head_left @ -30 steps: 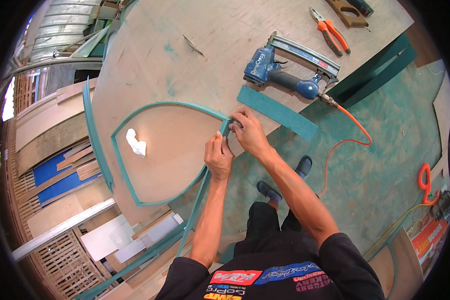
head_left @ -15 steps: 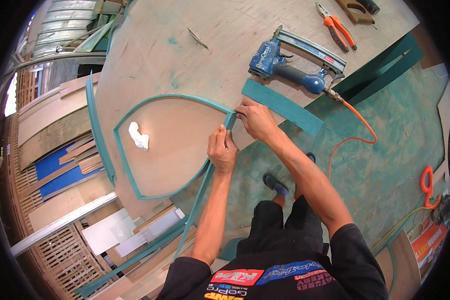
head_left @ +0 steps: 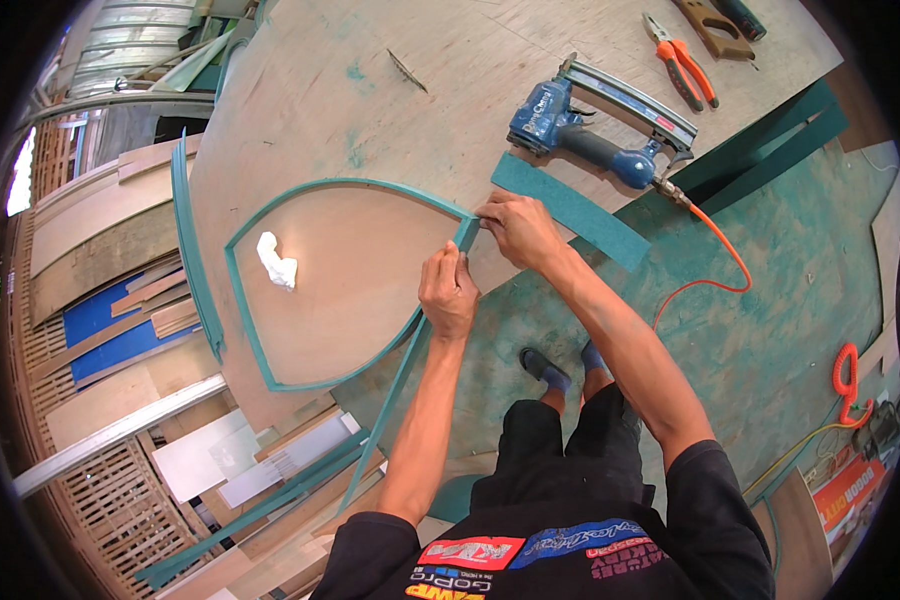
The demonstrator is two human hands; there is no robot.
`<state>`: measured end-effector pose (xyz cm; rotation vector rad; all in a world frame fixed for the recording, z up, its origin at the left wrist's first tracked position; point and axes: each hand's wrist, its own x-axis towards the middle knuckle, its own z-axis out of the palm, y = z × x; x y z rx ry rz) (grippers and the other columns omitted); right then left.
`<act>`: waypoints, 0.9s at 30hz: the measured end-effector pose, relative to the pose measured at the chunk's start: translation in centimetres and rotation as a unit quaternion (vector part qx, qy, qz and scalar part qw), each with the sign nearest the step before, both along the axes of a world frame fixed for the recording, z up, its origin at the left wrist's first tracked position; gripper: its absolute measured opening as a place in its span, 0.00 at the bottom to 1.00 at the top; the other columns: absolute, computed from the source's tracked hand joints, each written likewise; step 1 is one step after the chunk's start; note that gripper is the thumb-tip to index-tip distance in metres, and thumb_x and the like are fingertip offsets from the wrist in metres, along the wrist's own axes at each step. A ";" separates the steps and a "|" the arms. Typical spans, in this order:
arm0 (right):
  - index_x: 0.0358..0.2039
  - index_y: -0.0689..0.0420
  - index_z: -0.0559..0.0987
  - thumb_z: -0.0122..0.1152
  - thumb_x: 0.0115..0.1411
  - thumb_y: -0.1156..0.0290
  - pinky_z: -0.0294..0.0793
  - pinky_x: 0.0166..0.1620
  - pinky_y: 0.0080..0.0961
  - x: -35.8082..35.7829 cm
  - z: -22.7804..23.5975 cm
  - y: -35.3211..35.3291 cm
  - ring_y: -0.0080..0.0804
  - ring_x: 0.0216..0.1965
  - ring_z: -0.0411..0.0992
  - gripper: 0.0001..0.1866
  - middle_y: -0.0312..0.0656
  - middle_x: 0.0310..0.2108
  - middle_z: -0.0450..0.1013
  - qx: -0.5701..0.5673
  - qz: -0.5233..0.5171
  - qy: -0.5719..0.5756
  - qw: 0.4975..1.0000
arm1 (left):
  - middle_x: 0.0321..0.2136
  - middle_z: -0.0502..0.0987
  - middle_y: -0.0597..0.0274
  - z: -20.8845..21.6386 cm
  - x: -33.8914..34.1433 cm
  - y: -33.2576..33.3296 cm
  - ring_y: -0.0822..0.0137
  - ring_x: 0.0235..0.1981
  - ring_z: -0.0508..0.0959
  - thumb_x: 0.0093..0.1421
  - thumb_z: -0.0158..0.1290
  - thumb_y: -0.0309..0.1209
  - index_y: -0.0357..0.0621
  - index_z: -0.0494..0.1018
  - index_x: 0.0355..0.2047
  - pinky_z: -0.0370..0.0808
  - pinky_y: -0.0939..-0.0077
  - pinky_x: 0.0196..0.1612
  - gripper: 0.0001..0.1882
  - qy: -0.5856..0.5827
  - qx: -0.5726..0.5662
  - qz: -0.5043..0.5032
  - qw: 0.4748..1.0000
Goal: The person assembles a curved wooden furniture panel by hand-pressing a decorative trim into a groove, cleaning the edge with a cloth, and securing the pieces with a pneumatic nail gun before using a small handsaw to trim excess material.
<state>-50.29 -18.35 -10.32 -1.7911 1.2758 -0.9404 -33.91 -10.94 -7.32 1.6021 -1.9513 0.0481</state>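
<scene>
Right hand has shifted outward, its narrow grip touching the panel's corner while left hand clasps a teal strip.

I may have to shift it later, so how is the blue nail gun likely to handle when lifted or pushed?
The nail gun is probably heavy for its size, given its bulky body and long magazine. Lying flat on its side, it seems unlikely to roll. The attached orange hose may tug at it.
</scene>
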 end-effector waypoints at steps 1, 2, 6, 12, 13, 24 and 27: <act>0.40 0.60 0.87 0.64 0.59 0.77 0.79 0.43 0.40 0.0 0.0 0.0 0.50 0.39 0.80 0.10 0.45 0.38 0.81 0.001 0.001 0.004 1.000 | 0.35 0.81 0.49 0.0 0.0 0.0 0.49 0.36 0.81 0.58 0.61 0.17 0.32 0.79 0.44 0.79 0.59 0.38 0.12 -0.004 -0.002 0.000 1.000; 0.40 0.60 0.87 0.64 0.59 0.77 0.79 0.43 0.40 -0.1 0.0 0.1 0.49 0.39 0.80 0.10 0.45 0.38 0.81 0.002 -0.003 0.004 1.000 | 0.35 0.81 0.49 -0.1 -0.1 0.0 0.49 0.36 0.81 0.58 0.61 0.17 0.32 0.79 0.44 0.79 0.59 0.38 0.13 -0.001 -0.003 -0.001 1.000; 0.41 0.58 0.87 0.62 0.60 0.76 0.79 0.42 0.43 0.0 0.2 0.2 0.50 0.39 0.80 0.10 0.45 0.39 0.80 0.012 -0.001 -0.001 1.000 | 0.35 0.80 0.49 -0.3 0.0 0.1 0.50 0.36 0.81 0.59 0.61 0.17 0.33 0.79 0.45 0.78 0.59 0.37 0.13 -0.003 -0.006 -0.001 1.000; 0.40 0.58 0.87 0.62 0.59 0.75 0.79 0.43 0.44 -0.2 -0.2 0.1 0.51 0.40 0.80 0.10 0.45 0.40 0.81 -0.012 -0.004 -0.006 1.000 | 0.35 0.80 0.49 -0.3 -0.3 0.0 0.49 0.36 0.81 0.59 0.60 0.16 0.33 0.80 0.45 0.78 0.58 0.37 0.13 0.002 -0.005 0.002 1.000; 0.40 0.58 0.87 0.63 0.59 0.75 0.79 0.43 0.44 -0.2 -0.3 0.2 0.51 0.40 0.80 0.10 0.45 0.40 0.81 -0.014 -0.005 -0.010 1.000 | 0.35 0.80 0.49 -0.4 -0.3 0.1 0.49 0.36 0.81 0.59 0.60 0.16 0.33 0.80 0.45 0.78 0.58 0.37 0.13 0.002 -0.005 0.002 1.000; 0.36 0.57 0.88 0.64 0.59 0.73 0.79 0.42 0.42 -0.2 -0.2 0.4 0.49 0.40 0.80 0.08 0.44 0.37 0.80 -0.021 -0.015 -0.011 1.000 | 0.37 0.81 0.48 -0.1 0.4 0.1 0.49 0.38 0.82 0.59 0.61 0.17 0.32 0.80 0.47 0.79 0.58 0.40 0.15 0.014 -0.003 -0.020 1.000; 0.36 0.57 0.87 0.63 0.60 0.72 0.79 0.41 0.43 -0.3 -0.2 0.5 0.49 0.40 0.80 0.07 0.43 0.38 0.80 -0.021 -0.007 -0.005 1.000 | 0.38 0.82 0.48 -0.2 0.4 0.3 0.48 0.38 0.82 0.59 0.61 0.17 0.32 0.79 0.47 0.79 0.58 0.40 0.14 0.009 -0.006 -0.021 1.000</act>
